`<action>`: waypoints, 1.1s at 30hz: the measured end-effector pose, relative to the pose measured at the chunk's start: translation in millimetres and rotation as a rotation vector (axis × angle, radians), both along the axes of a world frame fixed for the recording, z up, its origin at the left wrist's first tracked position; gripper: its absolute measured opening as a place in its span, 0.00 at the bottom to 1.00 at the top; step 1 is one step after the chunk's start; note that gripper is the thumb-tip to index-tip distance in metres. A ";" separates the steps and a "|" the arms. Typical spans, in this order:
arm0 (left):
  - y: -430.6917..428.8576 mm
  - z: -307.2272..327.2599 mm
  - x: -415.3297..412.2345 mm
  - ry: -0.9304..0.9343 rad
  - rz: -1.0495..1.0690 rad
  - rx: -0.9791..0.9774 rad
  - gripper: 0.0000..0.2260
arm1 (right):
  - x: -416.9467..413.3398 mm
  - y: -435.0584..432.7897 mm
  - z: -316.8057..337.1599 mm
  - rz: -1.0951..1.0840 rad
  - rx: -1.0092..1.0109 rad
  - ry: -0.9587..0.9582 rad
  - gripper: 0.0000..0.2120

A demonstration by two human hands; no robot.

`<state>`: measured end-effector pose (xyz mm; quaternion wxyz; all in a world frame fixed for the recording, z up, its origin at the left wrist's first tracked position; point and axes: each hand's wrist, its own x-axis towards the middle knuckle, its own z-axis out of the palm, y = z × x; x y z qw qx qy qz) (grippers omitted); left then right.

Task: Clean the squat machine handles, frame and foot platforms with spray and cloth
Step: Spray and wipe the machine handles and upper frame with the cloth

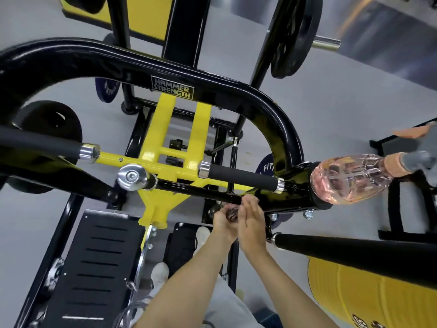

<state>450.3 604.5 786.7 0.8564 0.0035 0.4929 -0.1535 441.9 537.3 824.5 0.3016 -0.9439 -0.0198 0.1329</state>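
Looked straight down through a black and yellow squat machine. Left hand (224, 220) curled, fingers bent around a small dark wad (231, 213), probably the cloth, bunched too small and blurred to name for certain. Right hand (251, 215) flat and open, fingers together, palm turned toward the left hand and pressed close against the wad from the other side; fingertips just under the black lower frame bar (212, 192). Both forearms reached up from the bottom of the view, side by side.

Just above the hands, a short foam-covered handle (241, 177) with chrome collars, running parallel to the bar, untouched. Further right, a clear spray bottle (350, 178) with pinkish liquid lay on its side atop the black frame end, orange neck and grey trigger pointing right, well apart from both hands. Curved black top tube (165, 74) with a "HAMMER STRENGTH" label arched over the yellow centre frame (165, 147). Below left, a black slotted foot platform (94, 256); white shoes (160, 272) between the platforms on the grey floor. Weight plates hung at top right.
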 end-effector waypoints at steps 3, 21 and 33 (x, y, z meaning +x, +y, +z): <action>11.8 14.8 -6.3 -0.042 0.012 0.004 0.17 | -10.4 5.1 8.2 0.191 -0.189 -0.155 0.34; 146.0 47.5 -42.0 -0.055 0.450 0.408 0.21 | -17.1 39.6 26.5 0.284 -0.241 0.246 0.31; 170.7 64.1 -64.9 -0.162 0.424 0.452 0.11 | -15.6 54.2 34.9 0.290 -0.311 0.308 0.31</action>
